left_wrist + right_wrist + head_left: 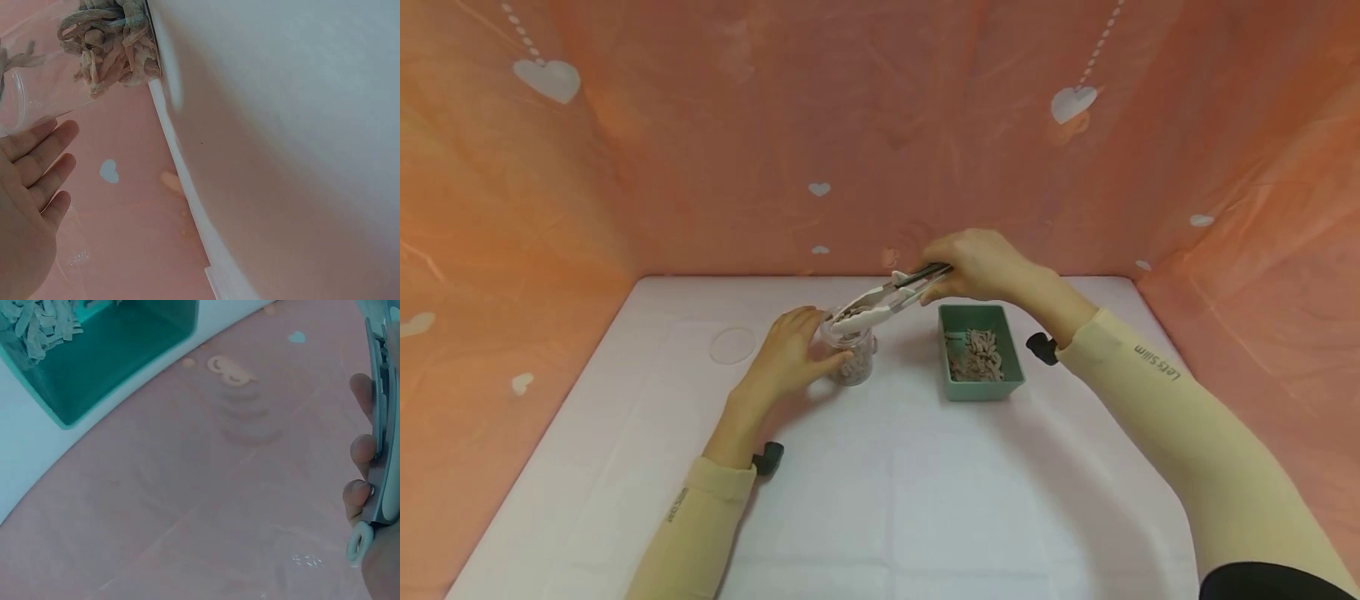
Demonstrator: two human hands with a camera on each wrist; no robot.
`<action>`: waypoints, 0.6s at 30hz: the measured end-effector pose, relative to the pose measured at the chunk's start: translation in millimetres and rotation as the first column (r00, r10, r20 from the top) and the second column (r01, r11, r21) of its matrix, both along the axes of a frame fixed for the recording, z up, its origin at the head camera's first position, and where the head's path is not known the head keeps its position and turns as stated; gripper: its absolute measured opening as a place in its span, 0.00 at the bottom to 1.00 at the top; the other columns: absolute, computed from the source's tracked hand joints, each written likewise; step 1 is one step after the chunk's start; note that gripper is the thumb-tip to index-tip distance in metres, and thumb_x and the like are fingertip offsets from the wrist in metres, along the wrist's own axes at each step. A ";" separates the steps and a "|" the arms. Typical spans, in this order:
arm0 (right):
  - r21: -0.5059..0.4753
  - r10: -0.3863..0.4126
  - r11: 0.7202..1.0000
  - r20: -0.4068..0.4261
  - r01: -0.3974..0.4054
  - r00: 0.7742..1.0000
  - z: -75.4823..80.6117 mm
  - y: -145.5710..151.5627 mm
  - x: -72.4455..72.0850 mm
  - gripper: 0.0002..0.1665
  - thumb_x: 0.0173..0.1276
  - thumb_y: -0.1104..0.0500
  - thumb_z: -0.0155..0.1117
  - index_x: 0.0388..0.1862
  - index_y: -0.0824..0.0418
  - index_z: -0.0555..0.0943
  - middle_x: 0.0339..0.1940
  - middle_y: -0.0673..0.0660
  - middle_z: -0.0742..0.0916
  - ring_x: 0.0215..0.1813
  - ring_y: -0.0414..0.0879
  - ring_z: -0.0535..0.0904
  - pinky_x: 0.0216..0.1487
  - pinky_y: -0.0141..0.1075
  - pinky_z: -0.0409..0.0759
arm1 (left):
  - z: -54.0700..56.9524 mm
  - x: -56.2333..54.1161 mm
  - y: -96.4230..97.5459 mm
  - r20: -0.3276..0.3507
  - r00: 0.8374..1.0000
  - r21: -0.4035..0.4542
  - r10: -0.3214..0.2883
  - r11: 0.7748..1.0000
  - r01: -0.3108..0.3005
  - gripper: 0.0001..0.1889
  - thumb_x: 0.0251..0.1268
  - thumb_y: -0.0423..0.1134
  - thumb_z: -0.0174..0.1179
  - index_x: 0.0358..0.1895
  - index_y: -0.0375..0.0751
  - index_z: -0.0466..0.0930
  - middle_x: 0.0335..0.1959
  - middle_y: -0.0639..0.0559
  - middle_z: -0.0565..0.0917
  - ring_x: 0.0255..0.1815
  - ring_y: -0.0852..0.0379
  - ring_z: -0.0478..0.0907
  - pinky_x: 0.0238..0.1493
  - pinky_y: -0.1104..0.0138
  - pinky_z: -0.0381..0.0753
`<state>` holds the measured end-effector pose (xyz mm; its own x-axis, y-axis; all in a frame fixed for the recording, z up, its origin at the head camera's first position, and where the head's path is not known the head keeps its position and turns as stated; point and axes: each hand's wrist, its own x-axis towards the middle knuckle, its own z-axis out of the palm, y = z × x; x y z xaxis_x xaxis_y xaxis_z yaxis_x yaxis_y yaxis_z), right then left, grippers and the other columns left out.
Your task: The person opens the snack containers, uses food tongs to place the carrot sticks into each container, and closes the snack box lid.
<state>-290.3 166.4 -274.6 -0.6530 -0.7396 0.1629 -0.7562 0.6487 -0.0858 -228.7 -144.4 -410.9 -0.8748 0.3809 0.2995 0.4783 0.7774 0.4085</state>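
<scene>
A clear jar (855,368) partly filled with wrinkled brownish strips (119,47) stands left of the table's middle. From the left, my left hand (782,357) holds it, thumb on the near side and fingers toward the far side. My right hand (981,265) grips a pair of tongs (381,469) with metal handles and white heads. Those heads (867,318) slant down at the jar's mouth, with some strips between them. Right of the jar, a green rectangular container (982,392) holds a pile of similar strips (981,354).
A thin, clear round lid or ring (733,345) lies on the white table (895,500) to the left of my left hand. Pinkish-orange sheeting (865,125) with white hearts rises behind the table and along both sides.
</scene>
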 end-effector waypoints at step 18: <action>-0.007 -0.025 1.000 -0.018 0.025 1.000 4.5 9.0 11.8 0.28 0.59 0.40 0.80 0.55 0.49 0.88 0.50 0.49 0.90 0.47 0.49 0.85 0.46 0.50 0.82 | -1.0 -5.4 3.6 -0.001 1.000 -0.002 -0.011 1.000 0.011 0.41 0.63 0.56 0.70 0.69 0.26 0.73 0.68 0.30 0.76 0.75 0.34 0.66 0.79 0.42 0.59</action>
